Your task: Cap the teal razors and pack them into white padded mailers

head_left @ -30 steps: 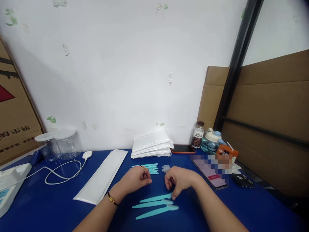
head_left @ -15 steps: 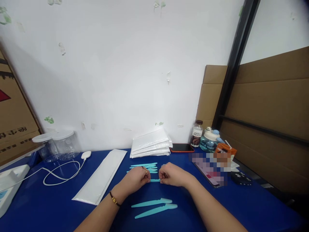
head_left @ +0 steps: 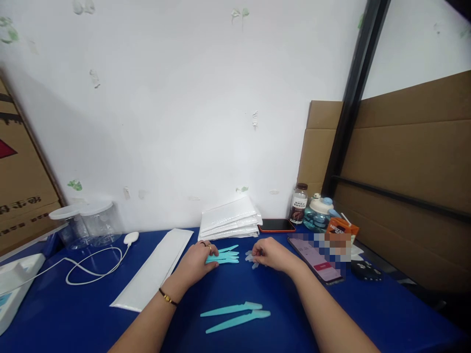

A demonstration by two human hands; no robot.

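My left hand [head_left: 196, 261] is over the handle ends of several turquoise eyebrow razors [head_left: 228, 256] lying in a small pile, its thumb and fingers curled around them. How many it grips is hidden. To the right, my right hand [head_left: 270, 254] is closed in a pinch at a few small translucent caps [head_left: 249, 256] on the table; its fingertips partly cover them. Closer to me lie two more eyebrow razors, an upper one [head_left: 230, 310] and a lower one [head_left: 235, 322], side by side with pale caps at their right ends.
White padded envelopes [head_left: 230, 219] are stacked by the wall, and a single envelope [head_left: 150, 274] lies left. Phones [head_left: 277, 225], a bottle [head_left: 299, 205], a blue jug [head_left: 317, 215] and an orange carton [head_left: 340, 230] stand or lie right. Clear jars [head_left: 101, 225] and a white cable [head_left: 91, 247] are left.
My hands have drawn apart and slightly away from me. The turquoise razor held between them is no longer there; the left hand is now at the pile, the right at the caps.
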